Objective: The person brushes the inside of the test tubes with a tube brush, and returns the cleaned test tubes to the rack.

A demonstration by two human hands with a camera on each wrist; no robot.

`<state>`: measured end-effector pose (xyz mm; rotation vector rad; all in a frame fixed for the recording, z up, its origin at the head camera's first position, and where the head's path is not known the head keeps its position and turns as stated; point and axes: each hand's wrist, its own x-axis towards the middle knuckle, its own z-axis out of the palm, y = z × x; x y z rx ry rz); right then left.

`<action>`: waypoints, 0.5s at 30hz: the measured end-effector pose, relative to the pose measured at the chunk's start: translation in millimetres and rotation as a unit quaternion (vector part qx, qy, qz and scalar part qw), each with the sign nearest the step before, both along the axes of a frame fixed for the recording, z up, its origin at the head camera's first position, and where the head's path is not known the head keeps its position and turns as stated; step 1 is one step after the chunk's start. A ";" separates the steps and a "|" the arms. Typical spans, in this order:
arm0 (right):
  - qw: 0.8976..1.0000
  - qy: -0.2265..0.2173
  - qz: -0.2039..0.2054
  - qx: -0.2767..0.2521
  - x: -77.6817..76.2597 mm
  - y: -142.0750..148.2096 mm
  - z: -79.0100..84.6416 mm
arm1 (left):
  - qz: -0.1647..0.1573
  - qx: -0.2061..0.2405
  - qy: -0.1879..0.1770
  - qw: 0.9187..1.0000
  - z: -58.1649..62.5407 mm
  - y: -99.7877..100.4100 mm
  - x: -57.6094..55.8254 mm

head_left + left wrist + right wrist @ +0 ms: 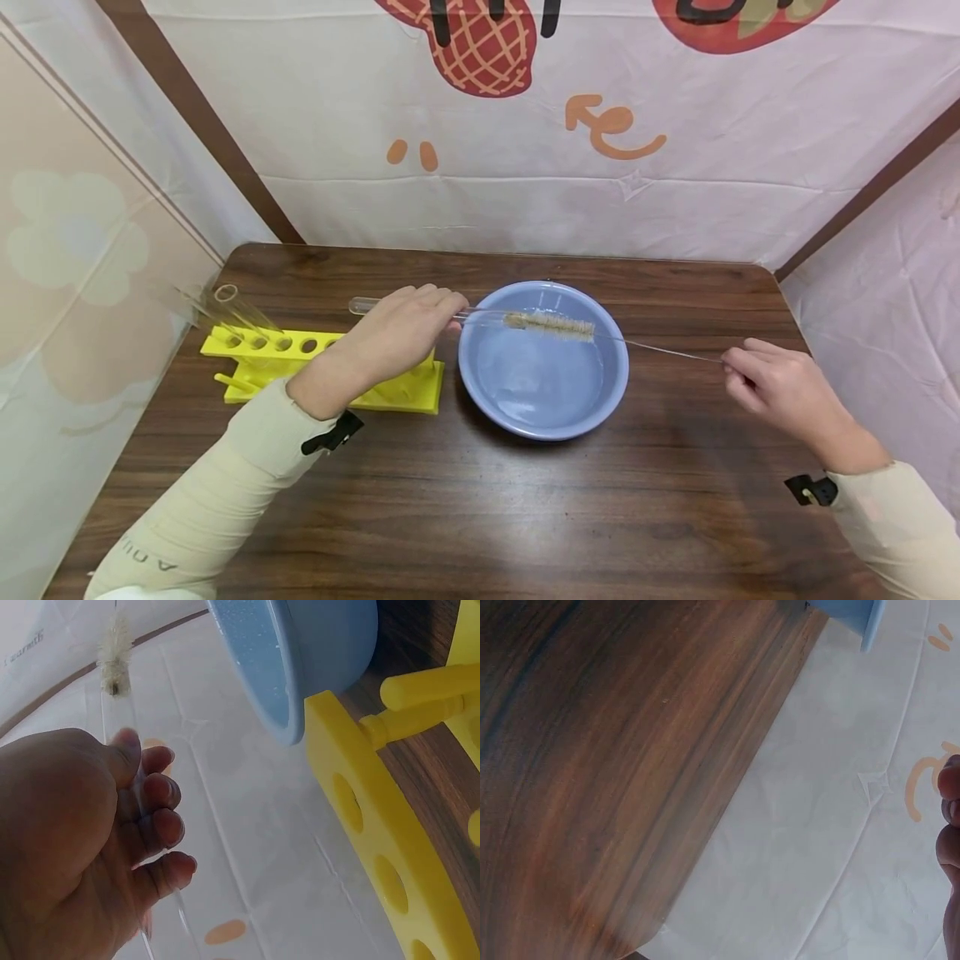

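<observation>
My left hand [397, 327] grips a clear glass test tube [363, 306], held nearly level with its rounded end to the left and its mouth over the basin. The bristle head of a test tube brush [557, 326] lies at that mouth, its tip inside the glass and most of the bristles outside. In the left wrist view, curled fingers [161, 817] wrap the tube below the brush head [115, 656]. Out to the right, my right hand [780, 387] pinches the far end of the brush's thin wire handle [667, 350]. Only a few right fingers [950, 810] show at the right wrist view's edge.
Below the brush stands a blue basin [543, 429] of water on the wooden table [570, 517]. A yellow test tube rack [397, 398] sits at the left, partly behind my left arm, with several glass tubes [243, 308] leaning in it. Printed fabric [525, 200] hangs behind the table.
</observation>
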<state>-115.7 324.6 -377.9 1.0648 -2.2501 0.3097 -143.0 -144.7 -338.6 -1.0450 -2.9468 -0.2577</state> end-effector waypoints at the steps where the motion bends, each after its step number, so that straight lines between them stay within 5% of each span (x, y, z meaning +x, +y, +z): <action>1: 1.000 -0.008 0.000 0.002 0.4 0.4 -0.8 | -0.001 0.002 0.002 1.000 -0.1 -0.6 -0.5; 15: 0.996 -0.086 0.000 0.007 5.1 12.3 -7.7 | -0.020 0.029 0.013 0.999 -1.3 -3.5 -2.9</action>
